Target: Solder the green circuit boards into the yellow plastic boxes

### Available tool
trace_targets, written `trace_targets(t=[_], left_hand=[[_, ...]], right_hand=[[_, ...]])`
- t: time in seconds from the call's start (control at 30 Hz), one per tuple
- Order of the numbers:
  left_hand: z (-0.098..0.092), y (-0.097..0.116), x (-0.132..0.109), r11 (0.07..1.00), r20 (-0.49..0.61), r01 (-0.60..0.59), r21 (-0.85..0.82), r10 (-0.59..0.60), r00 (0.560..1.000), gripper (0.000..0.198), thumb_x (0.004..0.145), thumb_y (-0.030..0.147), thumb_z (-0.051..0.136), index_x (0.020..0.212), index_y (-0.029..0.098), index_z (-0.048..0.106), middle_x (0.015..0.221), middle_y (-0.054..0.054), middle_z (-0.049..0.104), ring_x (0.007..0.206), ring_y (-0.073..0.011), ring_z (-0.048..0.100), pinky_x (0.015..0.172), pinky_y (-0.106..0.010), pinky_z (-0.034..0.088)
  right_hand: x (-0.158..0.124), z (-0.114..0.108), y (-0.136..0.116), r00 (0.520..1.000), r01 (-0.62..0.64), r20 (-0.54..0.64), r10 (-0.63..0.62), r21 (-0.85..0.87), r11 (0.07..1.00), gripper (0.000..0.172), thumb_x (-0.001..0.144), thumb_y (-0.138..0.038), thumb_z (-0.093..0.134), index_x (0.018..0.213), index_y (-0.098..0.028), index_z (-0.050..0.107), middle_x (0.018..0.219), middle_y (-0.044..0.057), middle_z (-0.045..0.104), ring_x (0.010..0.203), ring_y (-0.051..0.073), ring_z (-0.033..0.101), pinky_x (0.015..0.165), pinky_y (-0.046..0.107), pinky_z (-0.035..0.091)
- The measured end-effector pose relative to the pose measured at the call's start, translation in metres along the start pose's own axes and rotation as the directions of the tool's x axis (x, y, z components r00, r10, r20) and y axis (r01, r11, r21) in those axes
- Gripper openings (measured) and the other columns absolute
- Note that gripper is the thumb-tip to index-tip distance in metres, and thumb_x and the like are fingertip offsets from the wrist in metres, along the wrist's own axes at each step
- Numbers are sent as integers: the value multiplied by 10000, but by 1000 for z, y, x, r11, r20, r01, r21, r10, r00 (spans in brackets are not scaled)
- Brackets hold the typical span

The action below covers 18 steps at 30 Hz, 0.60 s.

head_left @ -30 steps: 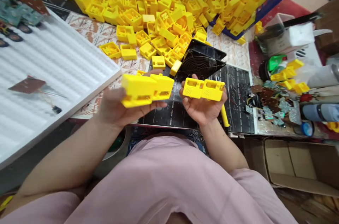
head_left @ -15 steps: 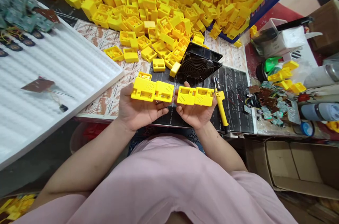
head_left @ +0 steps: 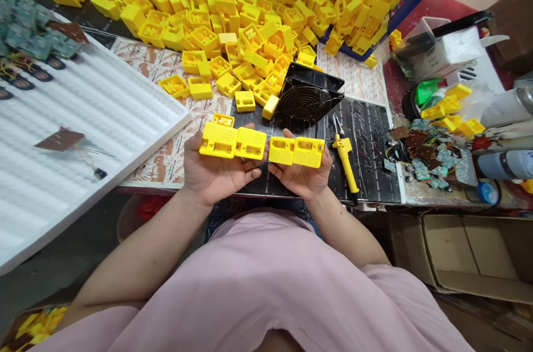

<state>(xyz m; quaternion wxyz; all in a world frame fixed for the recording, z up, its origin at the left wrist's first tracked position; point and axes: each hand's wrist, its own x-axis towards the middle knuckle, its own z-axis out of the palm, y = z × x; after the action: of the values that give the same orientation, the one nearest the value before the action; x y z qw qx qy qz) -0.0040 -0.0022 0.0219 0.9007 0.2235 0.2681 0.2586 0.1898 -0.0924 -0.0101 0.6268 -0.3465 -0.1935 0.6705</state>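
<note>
My left hand [head_left: 214,174] holds three yellow plastic cases [head_left: 217,140], two side by side and a smaller-looking one behind them. Two more yellow cases [head_left: 308,152] sit side by side in my right hand [head_left: 306,179]. Both hands are palm up above the table's front edge, fingers curled under the cases, their fingertips close together. Small slots and dotted holes show on the cases. Beyond the hands stands a black fan [head_left: 308,94]. A yellow soldering iron [head_left: 345,166] lies to the right of my right hand.
A large heap of yellow cases [head_left: 250,13] covers the back, beside a blue basket [head_left: 393,19]. On the left, a white foam board [head_left: 104,113] bears circuit boards [head_left: 37,30]. More boards [head_left: 433,155] lie at right, above a cardboard box [head_left: 470,252].
Both hands, with the cases in them, have shifted slightly left in the view. The surroundings have also shifted a little as the camera moved. The hold on the cases looks the same.
</note>
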Motion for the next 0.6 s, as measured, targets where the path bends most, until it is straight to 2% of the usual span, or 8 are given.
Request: trace_targets(t=[0.17, 0.3, 0.47, 0.6], left_hand=[[1, -2, 2, 1000, 11, -2, -3, 2, 1000, 725, 735, 760, 596, 1282, 289, 664, 1167, -80, 778, 1041, -300, 733, 761, -360, 547], [2, -4, 1, 998, 14, -18, 68, 17, 1000, 836, 748, 806, 535, 1381, 265, 608, 1211, -122, 761, 1125, -350, 710, 790, -398, 540], [-1, -5, -1, 993, 27, -29, 113, 26, 999, 924, 753, 869, 456, 1453, 273, 558, 1274, -141, 733, 1145, -358, 696, 818, -410, 519], [-1, -5, -4, 991, 3, -64, 122, 64, 998, 974, 748, 909, 410, 1494, 290, 509, 1291, -148, 721, 1135, -354, 693, 797, -396, 505]], right_hand=[[-3, -4, 0, 999, 19, 44, -19, 15, 1000, 768, 662, -806, 725, 1300, -389, 632, 1295, -5, 700, 1143, 241, 672, 1102, 531, 517], [-5, -3, 0, 999, 23, 41, -24, 8, 1000, 753, 668, -805, 743, 1289, -390, 646, 1297, -15, 699, 1154, 224, 668, 1097, 484, 522], [-7, -4, 0, 1000, 10, 22, -9, -48, 999, 825, 671, -890, 688, 1330, -397, 620, 1327, 6, 686, 1198, 250, 649, 1125, 525, 495], [-6, -4, 1, 999, 2, 42, -1, -40, 999, 805, 699, -896, 660, 1329, -395, 629, 1326, 12, 689, 1162, 255, 665, 1121, 548, 497]])
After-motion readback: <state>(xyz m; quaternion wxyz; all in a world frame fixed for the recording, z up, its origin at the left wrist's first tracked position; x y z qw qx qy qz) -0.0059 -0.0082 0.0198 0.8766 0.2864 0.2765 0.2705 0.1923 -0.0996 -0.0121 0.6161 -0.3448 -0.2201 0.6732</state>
